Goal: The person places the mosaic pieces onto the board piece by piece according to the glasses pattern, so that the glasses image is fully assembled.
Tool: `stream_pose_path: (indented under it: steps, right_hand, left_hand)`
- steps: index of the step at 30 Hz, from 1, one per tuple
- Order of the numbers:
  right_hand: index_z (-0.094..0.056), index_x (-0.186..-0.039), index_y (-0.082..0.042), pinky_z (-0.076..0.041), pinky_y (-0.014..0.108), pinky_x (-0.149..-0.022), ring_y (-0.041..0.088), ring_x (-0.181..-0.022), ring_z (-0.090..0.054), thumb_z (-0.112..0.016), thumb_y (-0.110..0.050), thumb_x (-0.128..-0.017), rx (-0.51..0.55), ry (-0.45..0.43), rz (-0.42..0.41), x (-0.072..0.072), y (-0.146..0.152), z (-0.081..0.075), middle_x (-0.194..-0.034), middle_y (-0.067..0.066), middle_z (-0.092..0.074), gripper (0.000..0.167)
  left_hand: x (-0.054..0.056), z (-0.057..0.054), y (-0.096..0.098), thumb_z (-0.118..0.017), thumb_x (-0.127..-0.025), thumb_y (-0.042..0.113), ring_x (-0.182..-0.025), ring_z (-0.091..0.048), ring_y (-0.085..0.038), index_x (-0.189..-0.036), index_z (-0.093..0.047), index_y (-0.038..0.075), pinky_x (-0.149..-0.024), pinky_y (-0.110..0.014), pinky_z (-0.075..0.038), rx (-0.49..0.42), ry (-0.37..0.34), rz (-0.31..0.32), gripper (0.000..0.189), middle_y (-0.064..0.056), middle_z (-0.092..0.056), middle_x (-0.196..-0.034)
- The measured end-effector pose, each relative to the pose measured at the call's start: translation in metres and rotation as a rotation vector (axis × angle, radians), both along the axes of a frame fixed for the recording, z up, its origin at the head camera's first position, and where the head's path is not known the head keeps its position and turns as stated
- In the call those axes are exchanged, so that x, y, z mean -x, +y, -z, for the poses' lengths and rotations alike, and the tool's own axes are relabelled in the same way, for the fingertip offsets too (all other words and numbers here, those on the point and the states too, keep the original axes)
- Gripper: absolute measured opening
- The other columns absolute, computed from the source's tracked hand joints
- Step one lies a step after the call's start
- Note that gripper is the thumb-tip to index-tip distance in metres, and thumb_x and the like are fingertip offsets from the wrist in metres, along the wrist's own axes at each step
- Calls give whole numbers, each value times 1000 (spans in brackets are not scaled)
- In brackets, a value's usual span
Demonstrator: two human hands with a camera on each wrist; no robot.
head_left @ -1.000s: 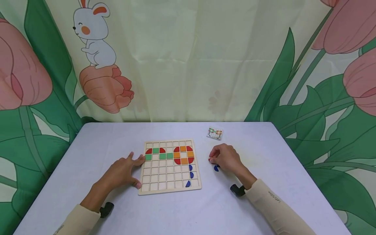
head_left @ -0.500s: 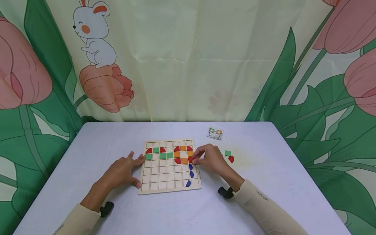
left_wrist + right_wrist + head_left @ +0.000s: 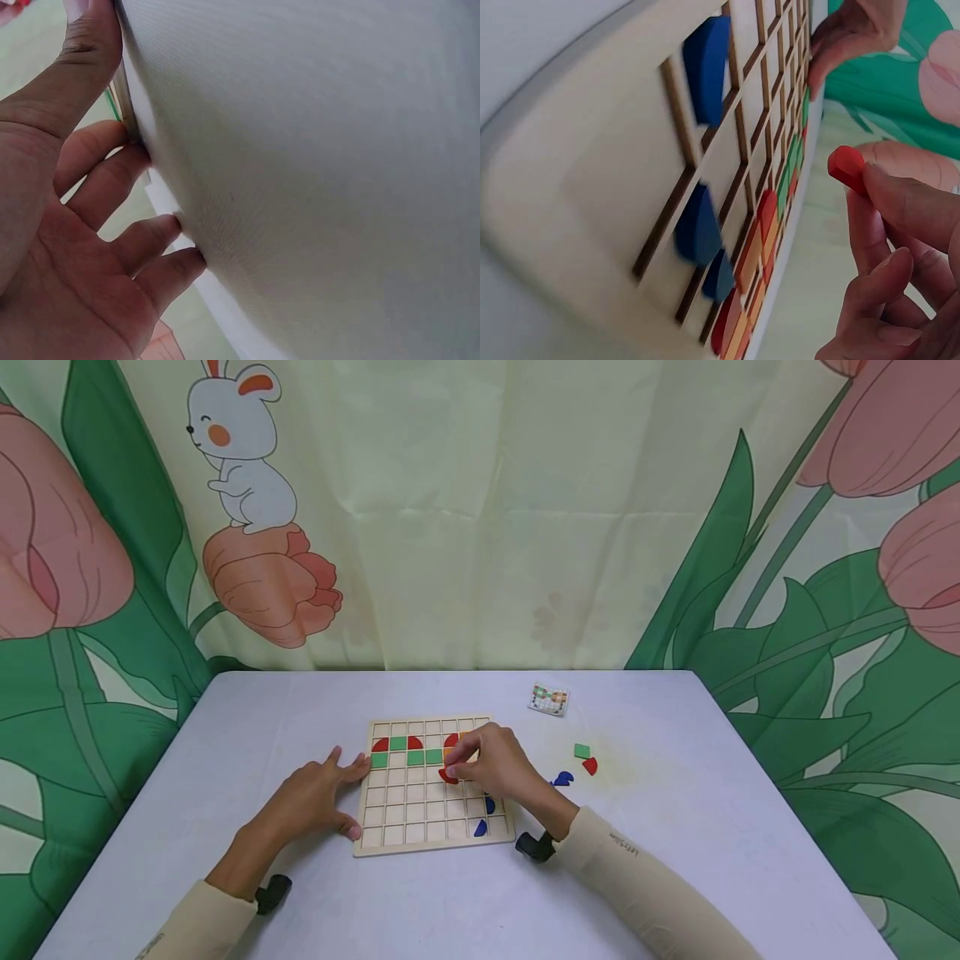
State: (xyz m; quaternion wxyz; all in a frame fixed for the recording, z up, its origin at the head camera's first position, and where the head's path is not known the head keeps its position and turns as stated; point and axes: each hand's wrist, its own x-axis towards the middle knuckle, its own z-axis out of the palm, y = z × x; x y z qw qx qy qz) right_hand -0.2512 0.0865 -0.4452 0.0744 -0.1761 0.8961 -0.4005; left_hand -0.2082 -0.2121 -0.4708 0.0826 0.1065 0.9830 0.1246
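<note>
Right hand [image 3: 495,762] of a person hangs over a gridded board [image 3: 416,816], its thumb and finger clamped on a red piece [image 3: 847,166]. Behind, a pale curtain [image 3: 480,552] fills the background, printed with pink tulips [image 3: 892,435], green leaves [image 3: 120,468] and a white rabbit [image 3: 258,502]. Before it stands a counter [image 3: 435,910] covered in white cloth, crossed by two arms in beige sleeves [image 3: 645,877], a black device [image 3: 273,894] at each wrist. Wooden and square, the board lies slightly left of the counter's center. The left hand [image 3: 318,793] is spread at the board's left edge, fingers apart, its thumb near the lower corner and fingertips touching higher up. Beyond the upper right corner lies a small card [image 3: 549,700] showing a colored pattern. On the grid sit green squares [image 3: 398,743] and rounded red corners [image 3: 380,744] in the upper left, orange squares [image 3: 748,262] largely screened by the right hand in the head view, and blue pieces [image 3: 491,806] down the right-hand column. On the cloth to the right, a loose green square [image 3: 582,750] rests just beside a loose red wedge [image 3: 590,766], with loose blue pieces [image 3: 564,778] bunched near the right forearm. Whether the gripped piece touches the grid cannot be told.
</note>
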Motion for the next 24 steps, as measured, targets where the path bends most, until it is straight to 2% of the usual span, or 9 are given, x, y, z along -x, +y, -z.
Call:
stream_pose_path:
  steps: [6, 13, 18, 24]
  right_hand:
    - [-85, -85, -21, -47, 28, -67, 12, -80, -65, -89, -15, -87, 6, 21, -53, 2, -23, -1, -82, -13, -77, 8]
    - [-85, -85, -23, -48, 29, -73, 13, -92, -66, -89, -17, -88, -14, 4, -59, 7, -49, -3, -81, -14, -76, 8]
    - [-84, -85, -25, -47, 27, -71, 7, -83, -63, -89, -18, -88, -19, -30, -72, 10, -66, -4, -79, -14, -76, 9]
    - [-83, -84, -21, -47, 26, -71, 7, -79, -64, -89, -15, -88, -5, -87, -87, 16, -83, 3, -73, -10, -74, 9]
  left_hand:
    - [0, -1, 0, -101, -55, 49, -130, -56, -65, -158, -50, 18, -100, -65, -55, 2, -14, -9, 119, -44, -37, -159]
    - [1, -2, 0, -100, -56, 52, -131, -56, -64, -158, -50, 19, -101, -66, -54, 4, -27, -12, 119, -43, -37, -160]
    - [1, -3, -2, -100, -56, 52, -129, -57, -63, -158, -51, 19, -101, -65, -54, -3, -22, 4, 118, -44, -38, -159]
    - [-1, -3, -4, -100, -57, 50, -128, -59, -61, -157, -52, 18, -99, -63, -56, -24, -8, 23, 116, -46, -38, -157]
